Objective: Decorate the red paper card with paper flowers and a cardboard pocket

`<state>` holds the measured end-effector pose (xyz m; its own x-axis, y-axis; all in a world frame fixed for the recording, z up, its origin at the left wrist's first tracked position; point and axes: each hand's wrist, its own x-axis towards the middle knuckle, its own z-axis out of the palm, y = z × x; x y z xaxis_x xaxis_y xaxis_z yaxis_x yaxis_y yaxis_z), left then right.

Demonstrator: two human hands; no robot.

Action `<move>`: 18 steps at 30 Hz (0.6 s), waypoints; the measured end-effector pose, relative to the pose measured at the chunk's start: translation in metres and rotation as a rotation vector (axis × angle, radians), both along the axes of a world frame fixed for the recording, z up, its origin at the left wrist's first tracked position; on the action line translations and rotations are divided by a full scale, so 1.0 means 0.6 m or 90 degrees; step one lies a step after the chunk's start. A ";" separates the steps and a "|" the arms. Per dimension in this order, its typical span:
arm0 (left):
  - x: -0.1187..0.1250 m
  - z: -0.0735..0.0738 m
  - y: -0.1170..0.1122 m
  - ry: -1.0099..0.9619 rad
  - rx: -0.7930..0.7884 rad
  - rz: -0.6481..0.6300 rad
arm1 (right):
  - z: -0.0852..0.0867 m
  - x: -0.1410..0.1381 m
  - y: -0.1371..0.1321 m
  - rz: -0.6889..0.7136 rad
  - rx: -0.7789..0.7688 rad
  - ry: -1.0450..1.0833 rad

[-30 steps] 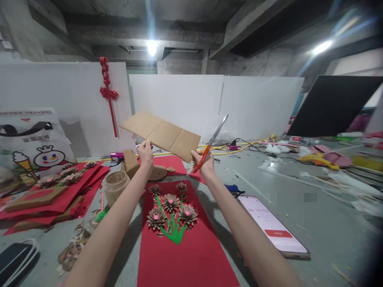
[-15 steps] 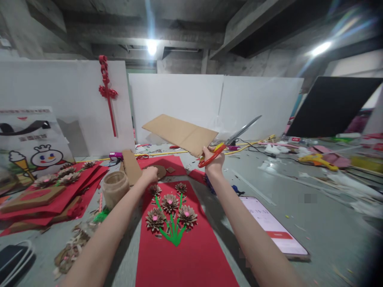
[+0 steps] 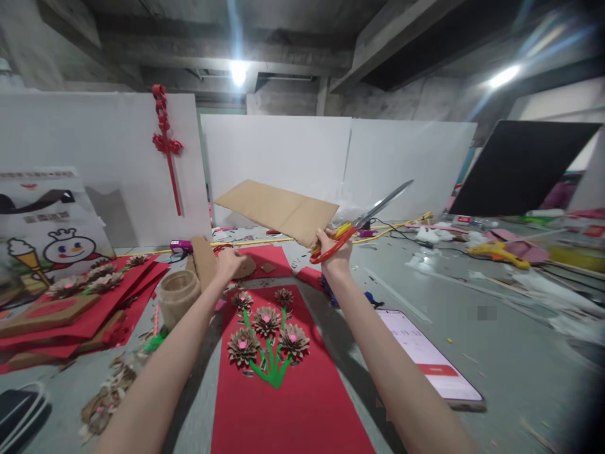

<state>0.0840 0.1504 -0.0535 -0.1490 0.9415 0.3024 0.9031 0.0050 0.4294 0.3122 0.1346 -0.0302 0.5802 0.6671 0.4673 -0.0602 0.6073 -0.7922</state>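
My right hand [image 3: 333,252] grips a piece of brown cardboard [image 3: 283,209] together with red-and-yellow-handled scissors [image 3: 336,243]. The cardboard is raised above the table, tilted, and the scissor blades point up to the right. My left hand [image 3: 229,263] hovers low beside a round cardboard disc [image 3: 244,267], its thumb apart from fingers that are partly hidden; I see nothing held in it. Between my forearms lies a red sheet [image 3: 283,416] bearing several brown petalled flowers [image 3: 266,320] with pink centres and green stems [image 3: 273,372].
A cloudy jar [image 3: 178,295] and a cardboard strip [image 3: 203,261] stand left of my left hand. Red sheets with flowers [image 3: 101,284] are piled at far left. A lit phone [image 3: 432,362] lies right of my right forearm. A yellow glue gun [image 3: 498,252] and scraps are farther right.
My left hand has moved left and slightly up, uncovering more of the disc. My right hand, with the cardboard and scissors, has shifted slightly left in view.
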 end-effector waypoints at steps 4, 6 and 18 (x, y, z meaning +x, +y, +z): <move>0.000 0.038 -0.019 -0.382 -0.022 -0.103 | 0.006 -0.010 -0.010 0.027 -0.018 0.055; 0.002 0.055 -0.030 -0.561 -0.069 -0.195 | 0.009 -0.015 -0.014 0.034 -0.017 0.075; 0.022 0.112 -0.080 -0.958 -0.006 -0.281 | 0.026 -0.048 -0.053 0.161 -0.038 0.023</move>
<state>0.0970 0.1022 0.0137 -0.0198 0.9915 0.1289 -0.4081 -0.1257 0.9042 0.2832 0.1026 -0.0147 0.4071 0.8189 0.4046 -0.2329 0.5214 -0.8209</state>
